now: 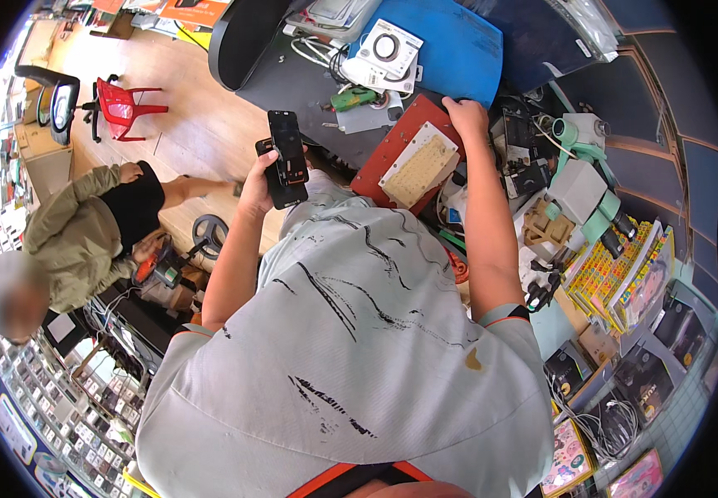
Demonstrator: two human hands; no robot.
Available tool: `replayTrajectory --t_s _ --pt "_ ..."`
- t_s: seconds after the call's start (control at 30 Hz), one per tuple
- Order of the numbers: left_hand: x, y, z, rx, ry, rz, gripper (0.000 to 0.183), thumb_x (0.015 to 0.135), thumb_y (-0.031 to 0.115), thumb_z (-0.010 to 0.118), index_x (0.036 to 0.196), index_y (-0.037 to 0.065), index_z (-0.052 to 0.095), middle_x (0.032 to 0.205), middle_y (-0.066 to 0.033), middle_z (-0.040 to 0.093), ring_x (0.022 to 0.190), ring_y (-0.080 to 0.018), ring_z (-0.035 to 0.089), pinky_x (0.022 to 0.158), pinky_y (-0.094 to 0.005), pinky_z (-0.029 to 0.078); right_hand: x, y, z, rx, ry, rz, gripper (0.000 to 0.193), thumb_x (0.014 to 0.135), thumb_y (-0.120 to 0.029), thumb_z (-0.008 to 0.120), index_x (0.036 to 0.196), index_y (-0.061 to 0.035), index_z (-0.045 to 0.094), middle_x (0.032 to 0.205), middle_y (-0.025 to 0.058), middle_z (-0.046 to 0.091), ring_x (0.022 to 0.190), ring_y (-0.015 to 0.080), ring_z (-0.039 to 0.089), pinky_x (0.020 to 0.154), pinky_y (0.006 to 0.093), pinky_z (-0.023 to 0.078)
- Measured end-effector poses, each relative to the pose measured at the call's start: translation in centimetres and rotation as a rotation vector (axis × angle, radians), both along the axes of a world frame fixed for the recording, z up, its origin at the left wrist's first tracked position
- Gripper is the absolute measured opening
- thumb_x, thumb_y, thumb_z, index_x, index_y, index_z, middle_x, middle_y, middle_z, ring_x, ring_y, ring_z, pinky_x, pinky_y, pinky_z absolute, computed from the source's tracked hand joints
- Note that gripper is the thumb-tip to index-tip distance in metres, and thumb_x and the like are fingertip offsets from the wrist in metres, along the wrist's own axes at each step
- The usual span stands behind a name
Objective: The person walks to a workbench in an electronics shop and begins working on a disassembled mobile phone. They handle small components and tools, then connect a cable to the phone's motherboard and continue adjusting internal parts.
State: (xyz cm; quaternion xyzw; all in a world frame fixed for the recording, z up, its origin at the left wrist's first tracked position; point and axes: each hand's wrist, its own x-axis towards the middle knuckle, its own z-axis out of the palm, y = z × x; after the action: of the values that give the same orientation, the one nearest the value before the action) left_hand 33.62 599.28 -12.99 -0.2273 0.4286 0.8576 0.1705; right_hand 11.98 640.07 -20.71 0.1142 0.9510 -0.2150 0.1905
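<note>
Currently listed, 1 view from the head camera, looking down over a grey shirt with black streaks.

1. Left hand (257, 184): raised at centre-left, fingers curled around 2 dark phones (286, 159) held upright, one stacked in front of the other; the front one shows a black screen. Hand closed on them.

2. Right hand (465, 116): stretched far, fingers bent over the far corner of a red board (384, 159), gripping its edge. The board is tilted, its near end down toward the shirt.

3. Pale perforated pad (419, 164): rectangular, cream with a white border, lying on the red board just near of the right hand.

4. Worktop (292, 87): dark, far of both hands, cluttered. On it: a white square device with a round dial (385, 51), a green tool (350, 98), a blue mat (458, 50) at far right.

5. Mint-green microscope (583, 178): right of the right forearm, well apart from the phones.

6. Yellow packets (612, 270): stacked at right, near of the microscope.

7. Red plastic chair (126, 104): far left on the wooden floor.

8. Another person (85, 232): at left, olive jacket, bent over a low shelf.
</note>
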Motion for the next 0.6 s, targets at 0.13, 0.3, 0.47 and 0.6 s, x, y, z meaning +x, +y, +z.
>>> replayTrajectory --t_s 0.13,0.3,0.47,0.6 --pt "-1.6 -0.7 0.2 -0.034 -0.028 -0.039 0.070 0.093 0.048 0.066 0.143 0.001 0.056 0.126 -0.0178 0.070 0.103 -0.0261 0.073 0.087 -0.0400 0.061 -0.1 -0.2 0.2 0.001 0.003 0.000 0.062 0.090 -0.060 0.062 0.099 -0.0024 0.082 0.109 0.0232 0.077 0.108 0.0425 0.071 0.096 0.0491 0.054" --pt "-2.6 -0.9 1.3 -0.042 -0.046 -0.067 0.069 0.093 0.048 0.066 0.142 0.001 0.056 0.128 -0.0157 0.070 0.105 -0.0254 0.072 0.086 -0.0395 0.061 -0.5 0.0 0.5 0.027 -0.015 -0.013 0.064 0.090 -0.060 0.062 0.102 -0.0006 0.081 0.111 0.0241 0.076 0.109 0.0433 0.071 0.096 0.0497 0.054" --pt "-3.1 -1.7 2.3 -0.059 -0.039 -0.083 0.069 0.093 0.049 0.066 0.142 0.001 0.057 0.124 -0.0151 0.071 0.102 -0.0242 0.073 0.086 -0.0387 0.062 -0.7 1.7 1.0 0.018 0.025 -0.045 0.064 0.091 -0.059 0.062 0.106 0.0001 0.081 0.115 0.0245 0.076 0.110 0.0440 0.070 0.097 0.0504 0.054" --pt "-2.9 -2.3 1.7 -0.039 -0.030 -0.048 0.069 0.093 0.049 0.066 0.141 0.000 0.057 0.119 -0.0164 0.073 0.098 -0.0246 0.074 0.084 -0.0390 0.063 -0.9 1.3 1.0 -0.013 -0.053 -0.054 0.062 0.092 -0.057 0.061 0.105 0.0012 0.080 0.115 0.0254 0.075 0.109 0.0443 0.069 0.098 0.0508 0.054"
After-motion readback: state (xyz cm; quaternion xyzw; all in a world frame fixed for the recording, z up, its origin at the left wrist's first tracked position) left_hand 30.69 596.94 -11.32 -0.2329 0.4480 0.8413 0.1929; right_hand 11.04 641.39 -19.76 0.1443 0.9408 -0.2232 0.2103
